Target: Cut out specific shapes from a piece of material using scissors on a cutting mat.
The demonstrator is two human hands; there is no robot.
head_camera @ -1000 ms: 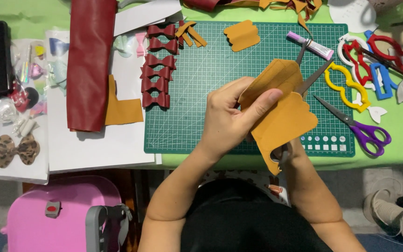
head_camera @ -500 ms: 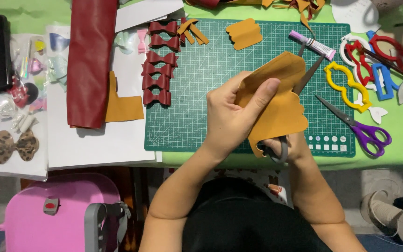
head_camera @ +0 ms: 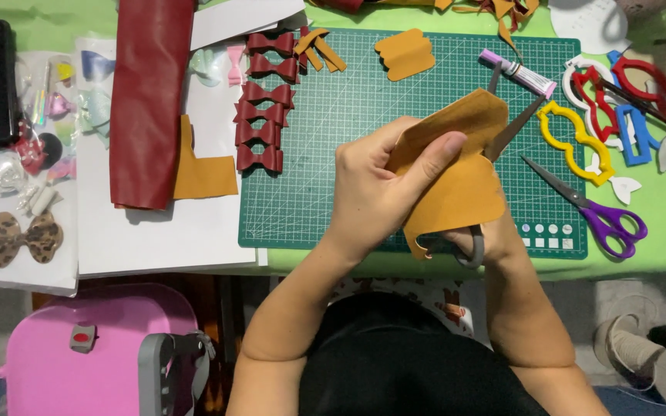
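Mustard-yellow leather sheet (head_camera: 456, 181), held up above the near right part of the green cutting mat (head_camera: 348, 154), tilted, scalloped edge at its lower left. Pinched by left hand (head_camera: 375, 192): thumb pressed flat on the top face, other fingers curled behind, grip closed on the sheet. Right hand (head_camera: 495, 239) mostly hidden beneath the sheet, fingers wrapped through the grey handle of the grey scissors (head_camera: 502, 146), closed on them; blades poking out past the sheet's upper right edge, slightly parted, over the mat's right side.

On the mat's far edge, a small cut mustard shape (head_camera: 405, 54) with wavy ends. On the mat's far left corner, a column of dark red leather bows (head_camera: 260, 115), with a few mustard strips (head_camera: 317, 48) just beside the topmost. Left of the mat, on white paper (head_camera: 156, 231), a dark red leather roll (head_camera: 148, 100) lying lengthwise, and a mustard offcut (head_camera: 202, 173) tucked against its right side. Further left of the mat, a clear sleeve with leopard-print bows (head_camera: 13, 235) and small pastel pieces.

At the mat's right edge, purple-handled scissors (head_camera: 595, 212) lying across the border, a yellow template (head_camera: 572, 142) just beyond, red template outlines (head_camera: 657, 88) further right. Glue tube (head_camera: 518, 73) lying on the mat's far right corner. Below the mat's near left corner, under the table edge, a pink case (head_camera: 94, 354).
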